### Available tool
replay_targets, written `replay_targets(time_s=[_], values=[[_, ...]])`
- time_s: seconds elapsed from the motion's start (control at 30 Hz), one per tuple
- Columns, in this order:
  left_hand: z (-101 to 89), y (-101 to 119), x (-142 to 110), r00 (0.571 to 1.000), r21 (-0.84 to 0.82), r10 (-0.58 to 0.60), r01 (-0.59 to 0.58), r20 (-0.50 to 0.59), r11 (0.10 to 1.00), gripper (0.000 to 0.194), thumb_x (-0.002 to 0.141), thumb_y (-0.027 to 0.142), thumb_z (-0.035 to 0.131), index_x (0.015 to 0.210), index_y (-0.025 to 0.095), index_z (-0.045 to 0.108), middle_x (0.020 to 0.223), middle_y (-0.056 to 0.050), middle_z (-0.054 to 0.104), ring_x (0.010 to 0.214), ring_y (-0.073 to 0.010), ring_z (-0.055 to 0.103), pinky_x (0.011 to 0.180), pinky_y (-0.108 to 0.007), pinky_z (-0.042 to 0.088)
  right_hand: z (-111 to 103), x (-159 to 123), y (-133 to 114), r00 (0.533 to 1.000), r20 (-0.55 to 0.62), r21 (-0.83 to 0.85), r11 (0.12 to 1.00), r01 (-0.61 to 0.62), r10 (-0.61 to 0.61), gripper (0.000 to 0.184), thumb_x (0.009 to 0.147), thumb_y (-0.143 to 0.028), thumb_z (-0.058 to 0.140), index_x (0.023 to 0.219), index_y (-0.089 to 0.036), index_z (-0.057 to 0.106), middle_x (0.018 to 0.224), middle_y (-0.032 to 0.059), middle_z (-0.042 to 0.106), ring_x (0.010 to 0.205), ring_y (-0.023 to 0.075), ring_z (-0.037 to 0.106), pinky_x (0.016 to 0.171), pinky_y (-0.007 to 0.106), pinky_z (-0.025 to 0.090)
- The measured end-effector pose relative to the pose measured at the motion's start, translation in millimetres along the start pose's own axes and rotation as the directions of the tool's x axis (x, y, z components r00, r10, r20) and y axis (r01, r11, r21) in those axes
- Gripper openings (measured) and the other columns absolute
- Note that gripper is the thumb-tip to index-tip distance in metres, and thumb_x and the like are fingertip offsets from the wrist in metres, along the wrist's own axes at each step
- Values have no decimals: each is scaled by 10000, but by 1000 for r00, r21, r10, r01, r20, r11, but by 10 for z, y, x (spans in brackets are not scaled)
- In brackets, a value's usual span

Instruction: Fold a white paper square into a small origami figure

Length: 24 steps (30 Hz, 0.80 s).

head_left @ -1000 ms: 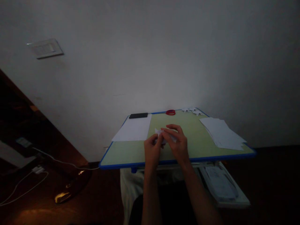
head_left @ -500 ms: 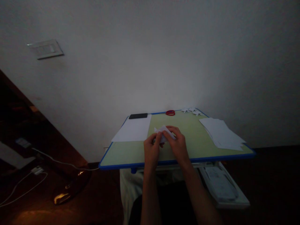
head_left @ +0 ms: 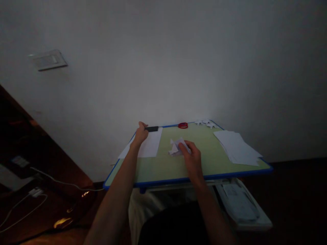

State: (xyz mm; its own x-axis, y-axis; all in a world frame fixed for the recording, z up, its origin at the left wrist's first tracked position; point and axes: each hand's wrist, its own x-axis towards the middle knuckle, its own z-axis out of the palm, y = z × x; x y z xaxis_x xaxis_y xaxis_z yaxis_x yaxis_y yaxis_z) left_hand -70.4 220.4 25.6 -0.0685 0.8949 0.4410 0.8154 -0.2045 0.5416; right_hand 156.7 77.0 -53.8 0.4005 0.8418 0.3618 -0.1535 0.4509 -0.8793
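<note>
My right hand point(head_left: 192, 154) holds a folded piece of white paper point(head_left: 176, 148), pinched between thumb and fingers above the table; pointed flaps stick out on its left side. My left hand point(head_left: 141, 132) is stretched to the far left corner, its fingers closed around the left end of a flat black phone point(head_left: 152, 129). Under the phone and left forearm lies a white sheet point(head_left: 150, 146). Red-handled scissors point(head_left: 183, 125) rest at the back edge, their blades pointing left.
Several small folded paper pieces point(head_left: 206, 123) sit at the back right corner. A stack of white sheets point(head_left: 237, 148) lies on the right of the blue-edged green table point(head_left: 163, 170). Below it, a shelf point(head_left: 240, 204) juts out. White cables point(head_left: 61, 182) hang at left.
My left hand has let go of the folded paper and moved forward and left to the phone. My right hand keeps the paper, now showing more of its flaps. The view has shifted slightly.
</note>
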Motion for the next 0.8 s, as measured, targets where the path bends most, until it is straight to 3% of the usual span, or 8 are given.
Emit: replay_targets(time_s=[0.23,0.43,0.6,0.7,0.8], values=[[327,-363,245,990,48,-9,2,137,999,609,671,0,482,1263,137,447,1380,-220,648,1225,-290,650,1059,-422,478,9,7,19,1000,6,-4,1000,-8,8,315,819,-457,704,953,-174,727,945,58,716,892,249,634,825,372,478],[408,-436,338,982,99,-51,33,182,995,549,683,70,542,1226,130,489,1235,-247,702,1156,-349,680,1011,-478,494,1,10,17,1000,6,-4,1000,-24,24,317,818,-466,703,942,-175,720,942,55,716,898,247,632,831,367,480],[288,-314,318,993,72,-41,33,111,997,550,715,78,567,1253,144,473,1242,-234,695,1068,-319,708,927,-433,531,-2,8,15,1000,5,-16,1000,-24,24,304,815,-461,707,935,-182,724,933,51,718,884,243,628,820,362,478],[112,-168,278,996,33,-43,41,81,999,488,763,113,592,1240,154,494,1218,-210,702,800,-251,728,725,-367,568,-3,7,28,1000,0,-11,1000,-15,15,302,812,-463,713,930,-185,728,931,49,721,892,244,629,825,362,480],[-92,8,145,996,-12,-29,30,82,999,292,819,167,608,1110,162,585,1174,-165,717,625,-162,660,577,-281,530,-6,6,39,1000,1,1,1000,-16,16,306,810,-461,718,935,-182,732,929,49,721,887,240,627,822,359,480]])
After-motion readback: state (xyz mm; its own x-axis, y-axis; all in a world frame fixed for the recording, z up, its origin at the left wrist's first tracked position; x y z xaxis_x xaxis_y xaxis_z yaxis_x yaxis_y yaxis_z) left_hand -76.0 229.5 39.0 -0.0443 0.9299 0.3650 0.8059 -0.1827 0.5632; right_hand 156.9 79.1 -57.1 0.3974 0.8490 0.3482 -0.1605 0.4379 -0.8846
